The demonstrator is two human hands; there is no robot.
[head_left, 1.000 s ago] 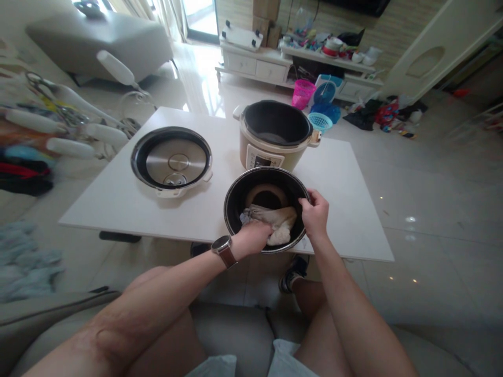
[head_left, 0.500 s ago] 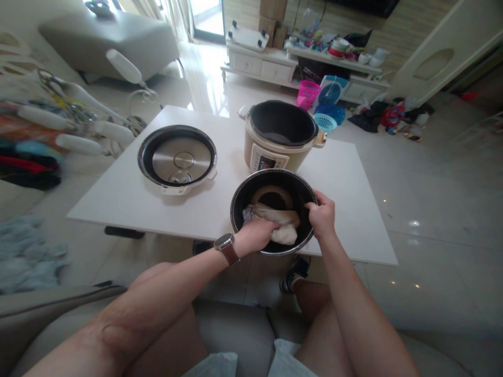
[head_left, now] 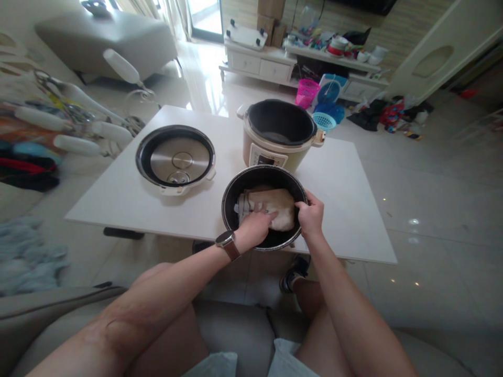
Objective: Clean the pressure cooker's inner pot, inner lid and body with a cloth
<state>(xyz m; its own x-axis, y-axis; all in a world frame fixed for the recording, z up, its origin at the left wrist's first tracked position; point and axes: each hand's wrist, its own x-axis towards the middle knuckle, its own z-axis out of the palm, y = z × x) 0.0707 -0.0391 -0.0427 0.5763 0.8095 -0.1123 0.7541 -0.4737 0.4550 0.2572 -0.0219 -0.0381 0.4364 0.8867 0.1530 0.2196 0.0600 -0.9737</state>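
Note:
Tilted toward me, a dark inner pot (head_left: 231,183) is at the near side of the white table. My right hand (head_left: 311,213) grips its right rim, thumb inside and fingers around the outside. Inside the pot, my left hand (head_left: 253,230) presses a beige cloth (head_left: 281,204) against the inner surface; its fingers are bent into the folds. Just behind stands the pressure cooker body (head_left: 280,133), open at the top with a dark inside and a control panel in front. The cooker lid (head_left: 178,157) lies upside down to the left, its metal underside facing up.
The white table (head_left: 338,209) carries the cooker parts. Beyond it are a pink basket (head_left: 307,93), a light blue basket (head_left: 324,121) and a cluttered TV cabinet (head_left: 259,68). White-handled metalwork (head_left: 113,133) stands by the table's left side. A grey sofa (head_left: 236,324) is beneath me.
The inner pot has shifted slightly left with my right hand. My left hand has moved the cloth within it, and the cloth now lies more spread out, covering the pot's middle.

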